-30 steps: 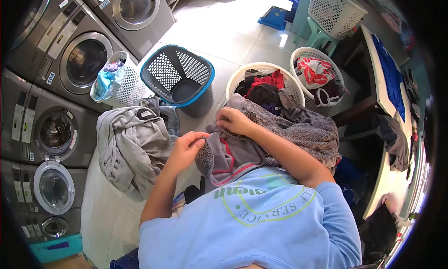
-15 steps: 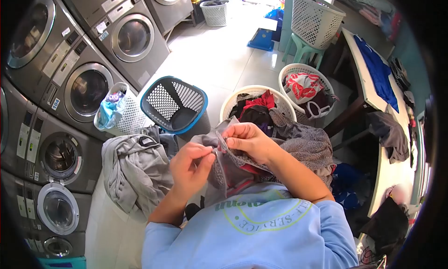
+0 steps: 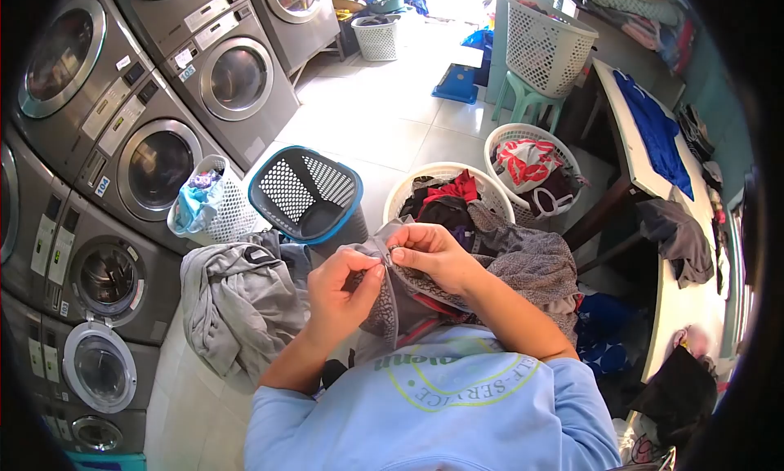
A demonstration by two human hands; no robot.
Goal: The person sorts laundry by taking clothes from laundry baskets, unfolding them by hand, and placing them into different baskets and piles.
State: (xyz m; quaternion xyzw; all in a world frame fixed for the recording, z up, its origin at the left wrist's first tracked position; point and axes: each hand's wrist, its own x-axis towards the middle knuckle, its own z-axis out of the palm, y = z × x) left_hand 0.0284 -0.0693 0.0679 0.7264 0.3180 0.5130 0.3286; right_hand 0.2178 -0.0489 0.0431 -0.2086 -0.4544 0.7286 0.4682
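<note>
My left hand (image 3: 339, 295) pinches the edge of a grey garment (image 3: 398, 308) with patterned panels and red trim. Close beside it, my right hand (image 3: 437, 258) grips the same edge between thumb and fingers. The two sets of fingertips nearly meet in front of my chest; the exact piece under them is too small to make out. Below the hands the garment hangs against my blue shirt (image 3: 457, 406). Just beyond my right forearm lies a grey speckled cloth (image 3: 527, 275). To the left of my left hand is a heap of light grey clothing (image 3: 229, 299).
Ahead stand a dark basket with a blue rim (image 3: 356, 205) and a white basket of clothes (image 3: 395, 195). A second white laundry basket (image 3: 496, 167) is behind. Stacked machines (image 3: 155, 165) line the left. Along the right runs a table (image 3: 633, 144) with clothes on it.
My view has tilted slightly, so the room sits a little lower. My left fingertips have come slightly nearer to my right ones. Both hands keep their pinch on the garment.
</note>
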